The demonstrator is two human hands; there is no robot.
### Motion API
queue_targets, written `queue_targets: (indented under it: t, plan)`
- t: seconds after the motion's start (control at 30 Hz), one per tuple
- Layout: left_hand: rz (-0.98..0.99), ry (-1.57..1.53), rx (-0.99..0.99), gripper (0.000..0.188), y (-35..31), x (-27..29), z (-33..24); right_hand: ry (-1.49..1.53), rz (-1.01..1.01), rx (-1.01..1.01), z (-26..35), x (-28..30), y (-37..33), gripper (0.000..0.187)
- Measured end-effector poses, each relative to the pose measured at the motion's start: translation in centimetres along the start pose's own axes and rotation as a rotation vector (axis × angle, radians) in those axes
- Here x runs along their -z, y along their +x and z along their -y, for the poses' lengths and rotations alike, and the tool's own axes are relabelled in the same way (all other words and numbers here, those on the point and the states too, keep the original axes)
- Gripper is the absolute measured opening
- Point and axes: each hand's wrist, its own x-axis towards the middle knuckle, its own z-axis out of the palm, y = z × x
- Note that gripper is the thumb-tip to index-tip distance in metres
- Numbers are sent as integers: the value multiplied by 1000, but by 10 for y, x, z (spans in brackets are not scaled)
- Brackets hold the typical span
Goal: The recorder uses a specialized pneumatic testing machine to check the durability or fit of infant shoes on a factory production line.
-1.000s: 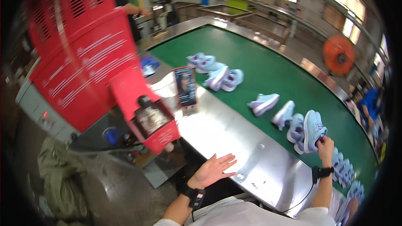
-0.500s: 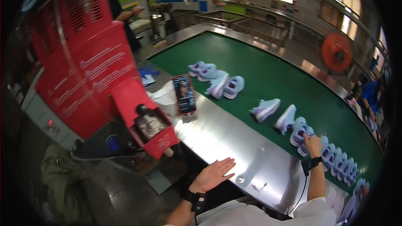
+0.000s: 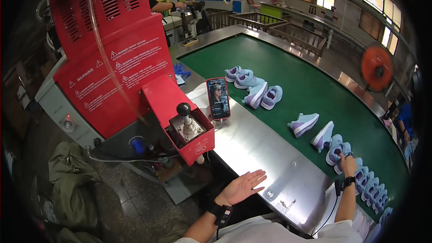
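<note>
My left hand (image 3: 243, 188) hovers palm up with its fingers stretched out over the near edge of the metal border (image 3: 265, 148), holding nothing. Off to the right, my right hand (image 3: 348, 165) reaches onto the green belt with its fingers bent at the collar of a light blue and lilac sneaker (image 3: 344, 148); its fingertips are partly hidden against the shoe. Just left of that shoe stands another sneaker (image 3: 334, 149), and further left a sneaker (image 3: 323, 136) and a separate one (image 3: 303, 124). Several more sneakers (image 3: 370, 188) stand in a row beyond my right wrist.
A red machine (image 3: 121, 76) with a black-knobbed lever (image 3: 183, 109) stands at left. A phone (image 3: 218, 99) is propped on the metal border. Several sneakers (image 3: 254, 91) sit farther along the green belt (image 3: 310, 85). An orange fan (image 3: 377, 68) and co-workers are beyond.
The whole view has shifted, so the scene sits farther right and lower, and looks sharper. My right hand stays at the sneakers; my left hand remains open.
</note>
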Motion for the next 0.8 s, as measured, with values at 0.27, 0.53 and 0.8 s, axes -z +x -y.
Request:
queue_targets:
  t: [0.27,0.53,0.8]
  plan:
    - [28,-13,21,60,2,0,3,210,27,-107,-19,4,0,48]
    - [-14,12,0,61,2,-3,20,277,135,10,-68,-26,46,37]
    - [-65,2,6,63,5,-19,44,544,-176,343,-39,82,31,23]
